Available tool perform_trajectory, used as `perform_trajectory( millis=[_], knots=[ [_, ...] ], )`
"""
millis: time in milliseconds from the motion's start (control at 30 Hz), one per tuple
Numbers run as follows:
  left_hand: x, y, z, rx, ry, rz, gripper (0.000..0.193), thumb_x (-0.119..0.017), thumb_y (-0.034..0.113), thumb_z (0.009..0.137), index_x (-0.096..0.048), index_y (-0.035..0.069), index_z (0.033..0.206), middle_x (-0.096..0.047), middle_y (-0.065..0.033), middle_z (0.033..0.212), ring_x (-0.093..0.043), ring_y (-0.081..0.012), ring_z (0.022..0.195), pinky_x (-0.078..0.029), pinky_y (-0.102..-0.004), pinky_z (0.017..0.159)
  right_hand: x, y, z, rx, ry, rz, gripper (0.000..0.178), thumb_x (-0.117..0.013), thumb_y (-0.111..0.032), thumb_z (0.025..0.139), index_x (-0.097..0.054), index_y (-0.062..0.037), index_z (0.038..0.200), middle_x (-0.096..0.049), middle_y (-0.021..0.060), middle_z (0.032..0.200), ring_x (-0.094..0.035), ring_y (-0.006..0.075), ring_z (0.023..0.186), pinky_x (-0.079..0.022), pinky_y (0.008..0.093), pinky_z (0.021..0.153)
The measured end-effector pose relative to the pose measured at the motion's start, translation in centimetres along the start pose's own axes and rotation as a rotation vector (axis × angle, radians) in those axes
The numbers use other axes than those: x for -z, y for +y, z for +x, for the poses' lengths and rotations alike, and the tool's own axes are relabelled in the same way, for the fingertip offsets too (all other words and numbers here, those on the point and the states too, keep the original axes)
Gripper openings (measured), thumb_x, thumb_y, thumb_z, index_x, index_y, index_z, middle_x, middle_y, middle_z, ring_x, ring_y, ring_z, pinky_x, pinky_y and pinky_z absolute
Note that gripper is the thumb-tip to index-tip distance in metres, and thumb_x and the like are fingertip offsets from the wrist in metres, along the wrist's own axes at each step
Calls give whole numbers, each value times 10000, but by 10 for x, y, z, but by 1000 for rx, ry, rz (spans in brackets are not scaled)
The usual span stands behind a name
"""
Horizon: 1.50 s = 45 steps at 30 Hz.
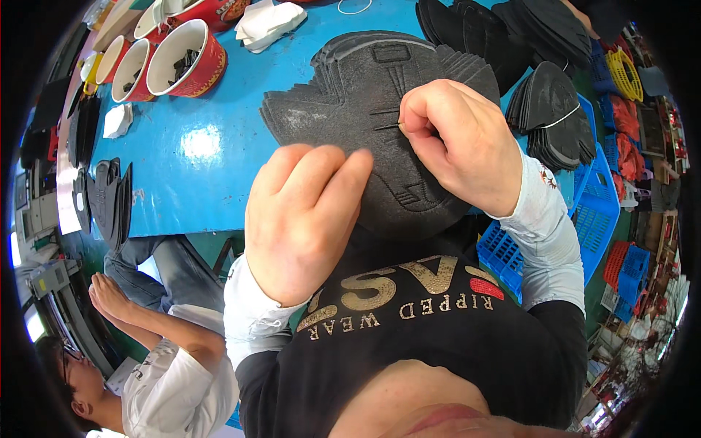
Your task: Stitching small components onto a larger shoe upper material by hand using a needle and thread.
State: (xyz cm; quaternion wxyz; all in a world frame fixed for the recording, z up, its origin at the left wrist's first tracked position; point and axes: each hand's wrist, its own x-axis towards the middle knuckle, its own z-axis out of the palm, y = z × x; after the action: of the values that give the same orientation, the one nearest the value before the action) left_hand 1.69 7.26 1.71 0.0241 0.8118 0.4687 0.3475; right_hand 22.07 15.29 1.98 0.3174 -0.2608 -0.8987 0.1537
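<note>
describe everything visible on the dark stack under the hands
The stack holds thin, dark grey, foam-like sheets, fanned into stepped edges left and right. The top sheet has a grooved rectangle and line marks. It lies on the blue table, rounded end nearest. The left hand and right hand are over it; contact is unclear.

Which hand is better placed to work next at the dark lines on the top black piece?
Probably the right hand: its pinched fingertips are beside the dark lines on the top black piece. The left hand is farther from them, fingers curled.
</note>
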Motion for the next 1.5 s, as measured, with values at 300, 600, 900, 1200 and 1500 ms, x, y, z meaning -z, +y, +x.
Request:
perform_trajectory(
  millis=[300, 600, 900, 1200, 1500],
  knots=[
    [-14, 1, 12, -4, -130, 154, 378, -668, 17, 688, -684, 19, 1066, -531, -58, 856, -544, -225, 765, -474, -329, 663, 3, 5, -7, -22, 160, -102, 247, -676, 63, 708, -624, -43, 926, -620, 96, 832, -625, 300, 803, -517, 375, 714],
    [-12, 6, 13, 47, -166, 173, 448, -680, -33, 651, -689, 26, 1095, -580, -77, 910, -577, -251, 806, -500, -347, 707, -9, 3, -17, 9, 118, -186, 191, -699, 20, 696, -668, -43, 874, -584, 68, 873, -584, 257, 796, -497, 347, 688],
    [-11, 1, 10, -4, -47, 95, 434, -722, -41, 689, -676, 28, 1115, -632, -102, 946, -604, -270, 817, -504, -341, 714, -5, -3, -23, -26, 138, -133, 257, -651, 77, 727, -698, -41, 951, -602, 82, 937, -611, 254, 835, -510, 337, 725],
    [-11, -100, -74, 364, 110, 149, 206, -693, 36, 858, -728, 91, 1053, -622, -115, 1059, -622, -274, 914, -504, -335, 759, 15, -32, -63, -171, 354, 121, 339, -563, 168, 801, -708, -33, 1033, -614, 115, 1022, -614, 167, 819, -473, 245, 677],
    [-20, -80, -77, 211, -174, 336, 246, -720, 110, 785, -696, 118, 1030, -663, -53, 1046, -618, -264, 974, -442, -408, 866, 16, -36, -71, -137, 359, 119, 325, -577, 162, 809, -704, -29, 1040, -626, 112, 1026, -608, 158, 805, -479, 251, 677]
  ],
)
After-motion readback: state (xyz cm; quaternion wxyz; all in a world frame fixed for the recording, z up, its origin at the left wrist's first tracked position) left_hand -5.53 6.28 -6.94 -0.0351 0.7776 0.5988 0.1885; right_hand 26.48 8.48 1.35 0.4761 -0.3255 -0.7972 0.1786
